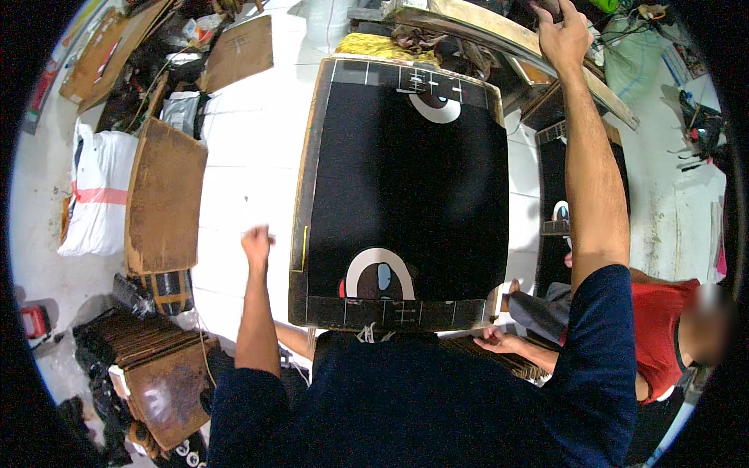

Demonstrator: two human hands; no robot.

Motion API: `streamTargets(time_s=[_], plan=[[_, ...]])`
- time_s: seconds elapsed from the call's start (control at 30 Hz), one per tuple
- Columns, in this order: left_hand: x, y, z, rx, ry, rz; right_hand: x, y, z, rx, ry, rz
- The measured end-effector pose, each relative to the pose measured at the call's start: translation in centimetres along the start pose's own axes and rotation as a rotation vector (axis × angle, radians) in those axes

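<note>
A wide black panel [406, 187] lies on a flat board in front of me, printed with large eye shapes [363, 267] and grid strips at both ends. My left hand [257, 243] hangs beside its left edge, motion-blurred, so its fingers are unclear. My right hand [563, 37] reaches past the panel's far right corner with fingers curled around a dark object [546, 11], near a pale wooden beam [460, 23].
Cardboard sheets [164, 203], stacked boards [164, 374] and a white sack [97, 195] line the left. Yellow cloth [374, 48] lies behind the panel. A person in red [655, 335] is low at my right, a hand [495, 341] below the panel. A second printed panel [554, 171] is behind my arm.
</note>
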State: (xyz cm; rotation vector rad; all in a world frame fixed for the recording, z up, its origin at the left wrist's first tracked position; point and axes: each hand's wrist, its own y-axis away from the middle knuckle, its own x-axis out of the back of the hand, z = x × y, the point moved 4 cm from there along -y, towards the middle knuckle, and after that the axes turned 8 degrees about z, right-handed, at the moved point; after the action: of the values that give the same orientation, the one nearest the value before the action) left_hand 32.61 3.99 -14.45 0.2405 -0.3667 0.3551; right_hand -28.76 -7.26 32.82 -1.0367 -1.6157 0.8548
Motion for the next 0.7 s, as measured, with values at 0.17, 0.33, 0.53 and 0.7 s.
streamTargets(time_s=[0.17, 0.33, 0.53, 0.7], plan=[[6.3, 14.6, -11.2, 0.143, -0.068, 0.184, -1.5, -0.9, 2.4, 0.066, 0.146, 0.045], [5.9, 20.4, -1.0, -0.034, 0.115, 0.548, -3.6, -1.5, 5.4, 0.026, 0.090, -0.093], [4.9, 22.7, -10.3, 0.292, -0.343, -0.021, -4.1, -1.1, 6.9, -0.074, 0.168, -0.102], [2.6, 24.7, -24.0, 0.130, -0.537, -0.206, -4.0, -1.7, 7.2, 0.058, 0.050, -0.090]])
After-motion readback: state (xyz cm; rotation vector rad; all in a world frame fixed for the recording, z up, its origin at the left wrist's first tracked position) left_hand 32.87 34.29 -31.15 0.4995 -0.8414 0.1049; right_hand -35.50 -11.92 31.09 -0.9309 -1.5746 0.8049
